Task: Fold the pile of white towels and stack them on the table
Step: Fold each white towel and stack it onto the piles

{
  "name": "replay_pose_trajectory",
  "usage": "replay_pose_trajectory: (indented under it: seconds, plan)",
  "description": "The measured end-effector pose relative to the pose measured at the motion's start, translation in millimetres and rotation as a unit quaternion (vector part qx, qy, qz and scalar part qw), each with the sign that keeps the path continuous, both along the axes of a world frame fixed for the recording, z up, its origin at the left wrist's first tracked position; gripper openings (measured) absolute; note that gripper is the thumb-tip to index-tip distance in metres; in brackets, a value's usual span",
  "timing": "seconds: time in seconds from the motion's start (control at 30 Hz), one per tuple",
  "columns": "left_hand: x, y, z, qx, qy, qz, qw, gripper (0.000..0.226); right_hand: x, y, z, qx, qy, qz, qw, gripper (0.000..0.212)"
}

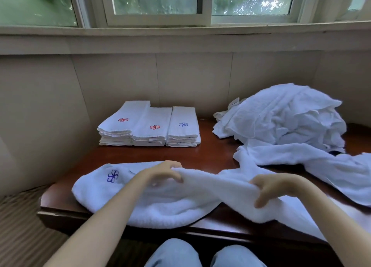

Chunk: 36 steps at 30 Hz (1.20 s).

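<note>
Left hand point(166, 172) and right hand point(271, 188) each gripped a raised fold of the towel point(160, 208) sprawled along the table's point(210, 156) near edge, where a tug looked likely to snag the unfolded pile point(281, 122) or spill its tail overboard.

Probably a hotel or guesthouse room, going by the stacks of folded towels point(149, 126) stitched with matching flower logos; dark wooden table point(200, 156) against a panelled wall point(120, 80); sliding window point(156, 5) above; ribbed carpet point(20, 226) below.
</note>
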<state>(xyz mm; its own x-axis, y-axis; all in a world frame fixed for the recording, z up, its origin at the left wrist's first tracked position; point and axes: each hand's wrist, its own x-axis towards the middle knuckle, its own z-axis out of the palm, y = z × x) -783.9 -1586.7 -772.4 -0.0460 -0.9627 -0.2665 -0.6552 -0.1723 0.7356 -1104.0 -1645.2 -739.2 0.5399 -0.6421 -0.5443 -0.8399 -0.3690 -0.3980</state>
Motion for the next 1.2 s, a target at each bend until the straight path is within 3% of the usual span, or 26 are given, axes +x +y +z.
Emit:
replay_pose_trajectory:
  seconds: [0.07,0.1,0.13,0.2,0.27,0.33,0.43,0.5,0.57,0.63,0.73,0.87,0.93,1.0,1.07,1.13,1.17,1.2]
  plan:
    - [10,0,5,0.092,0.072,0.026,0.993,0.028,1,-4,0,-0.016,-0.094,-0.029,0.995,0.019]
    - [12,-2,7,0.105,0.042,0.025,0.993,0.034,4,-5,1,-0.021,-0.153,-0.048,0.987,0.024]
    - [13,-6,8,0.100,-0.043,0.015,0.994,0.053,5,-6,3,-0.026,-0.198,-0.065,0.978,0.024]
    - [13,-8,5,0.096,-0.271,-0.029,0.957,0.075,7,-10,6,-0.037,-0.259,-0.100,0.960,0.017]
    - [17,-10,2,0.088,-0.338,-0.027,0.936,0.064,6,-20,3,-0.077,-0.287,-0.150,0.943,0.018]
    - [25,-11,3,0.097,-0.329,0.001,0.940,0.041,0,-35,-7,-0.169,-0.255,-0.212,0.928,0.022]
    - [35,-13,8,0.047,-0.369,0.043,0.927,0.008,-10,-49,-19,-0.249,-0.092,-0.234,0.935,0.023]
    - [46,-18,11,-0.083,-0.375,0.151,0.911,0.013,-8,-55,-22,-0.250,-0.021,-0.215,0.944,0.034]
    - [53,-25,24,-0.224,-0.309,0.263,0.886,0.019,1,-63,-6,-0.279,-0.047,-0.225,0.932,0.035]
    - [53,-34,55,-0.334,-0.240,0.321,0.853,0.020,12,-78,28,-0.341,-0.130,-0.265,0.893,0.027]
    - [49,-43,121,-0.465,-0.183,0.345,0.794,0.016,20,-96,96,-0.413,-0.282,-0.322,0.804,0.022]
    - [48,-32,184,-0.580,-0.213,0.307,0.724,0.010,8,-88,161,-0.495,-0.417,-0.330,0.687,0.026]
    - [48,-15,196,-0.617,-0.226,0.314,0.685,0.010,0,-73,174,-0.494,-0.486,-0.298,0.657,0.020]
    - [50,8,198,-0.614,-0.220,0.330,0.682,0.016,-13,-49,177,-0.435,-0.547,-0.237,0.674,0.028]
    - [55,32,190,-0.516,-0.247,0.316,0.757,0.031,-35,-26,165,-0.343,-0.525,-0.154,0.764,0.035]
    - [64,58,175,-0.276,-0.377,0.231,0.853,0.039,-60,-10,144,-0.221,-0.361,-0.084,0.902,0.023]
    - [64,72,165,-0.122,-0.412,0.170,0.887,0.040,-69,-4,130,-0.135,-0.262,-0.067,0.953,0.016]
    - [63,84,154,0.026,-0.407,0.111,0.906,0.044,-74,0,114,-0.038,-0.185,-0.058,0.980,0.019]
